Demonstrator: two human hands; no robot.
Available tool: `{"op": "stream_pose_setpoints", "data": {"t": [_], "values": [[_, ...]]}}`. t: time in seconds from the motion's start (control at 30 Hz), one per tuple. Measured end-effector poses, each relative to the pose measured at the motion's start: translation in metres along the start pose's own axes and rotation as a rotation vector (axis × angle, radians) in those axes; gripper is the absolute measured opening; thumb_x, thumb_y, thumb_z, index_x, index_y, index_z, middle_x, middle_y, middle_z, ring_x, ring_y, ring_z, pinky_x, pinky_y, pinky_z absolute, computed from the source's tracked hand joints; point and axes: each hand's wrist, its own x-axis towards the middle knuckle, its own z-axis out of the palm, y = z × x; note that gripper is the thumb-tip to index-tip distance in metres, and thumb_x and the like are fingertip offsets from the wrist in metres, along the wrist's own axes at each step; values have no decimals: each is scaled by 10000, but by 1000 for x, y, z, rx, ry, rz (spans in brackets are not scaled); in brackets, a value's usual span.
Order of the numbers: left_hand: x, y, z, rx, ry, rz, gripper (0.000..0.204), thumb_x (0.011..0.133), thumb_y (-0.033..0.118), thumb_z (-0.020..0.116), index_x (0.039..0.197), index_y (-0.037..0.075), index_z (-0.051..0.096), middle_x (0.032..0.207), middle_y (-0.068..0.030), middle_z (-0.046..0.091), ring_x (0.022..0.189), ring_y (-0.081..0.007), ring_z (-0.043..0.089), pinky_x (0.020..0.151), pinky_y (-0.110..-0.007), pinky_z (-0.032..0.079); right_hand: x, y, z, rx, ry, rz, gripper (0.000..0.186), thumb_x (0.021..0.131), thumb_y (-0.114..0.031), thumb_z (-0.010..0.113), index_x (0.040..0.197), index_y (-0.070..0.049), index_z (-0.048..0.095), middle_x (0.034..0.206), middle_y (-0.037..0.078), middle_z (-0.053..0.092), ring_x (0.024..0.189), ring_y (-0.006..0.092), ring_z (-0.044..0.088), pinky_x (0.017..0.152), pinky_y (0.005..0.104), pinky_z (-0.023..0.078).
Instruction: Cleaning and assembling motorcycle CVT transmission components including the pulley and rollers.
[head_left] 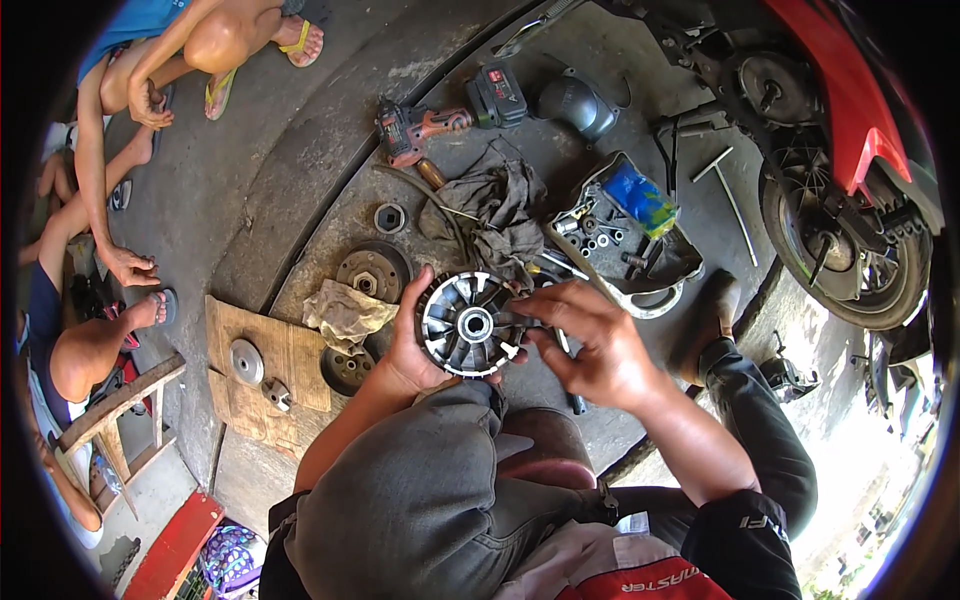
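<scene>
My left hand (408, 352) is wrapped round the rim of a round metal part (456, 326) with radial fins and a central hub, held upright facing me above my knee. My right hand (595, 340) is at the part's right edge, fingers bent around something dark that I cannot make out. A small white piece (506, 352) sits on the part's lower right. Behind it lie a grimy dark rag (500, 200), a round plate (374, 262) with a pale cloth (340, 310) over its front, and an open case (660, 275) of sockets with a blue packet.
A drill (410, 125), battery (495, 95) and metal cover (580, 105) lie ahead. A red motorbike (835, 120) stands right, beside a T-handle tool (740, 210). Other people's legs (105, 330) and hands (130, 265) are left, near a wooden board (235, 315) and wooden frame (120, 405).
</scene>
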Motion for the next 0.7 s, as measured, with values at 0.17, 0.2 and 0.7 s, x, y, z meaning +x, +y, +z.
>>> {"op": "stream_pose_setpoints", "data": {"t": [0.17, 0.2, 0.7], "values": [[0, -2, -1, 33, 99, 30, 951, 966, 783, 364, 1537, 26, 442, 1424, -239, 597, 1143, -476, 684, 805, -687, 620, -8, 9, 11, -162, -5, -125, 450, 716, 25, 815, 1150, -62, 732, 1122, 99, 717, 986, 302, 700, 848, 394, 581], [-1, -2, -1, 117, 93, 39, 963, 965, 782, 364, 1533, 8, 439, 1419, -238, 601, 1121, -450, 700, 788, -677, 627, -8, 11, 10, -176, -41, -157, 462, 713, -20, 822, 1162, -61, 723, 1135, 100, 707, 1000, 299, 692, 859, 389, 589], [0, -10, -12, 39, 209, 3, 1005, 929, 828, 379, 1545, 36, 431, 1378, -293, 603, 1112, -517, 674, 784, -630, 625, -26, 39, 27, -6, 109, -129, 389, 767, -45, 814, 1141, -60, 710, 1129, 104, 702, 999, 319, 697, 859, 409, 597]]}}
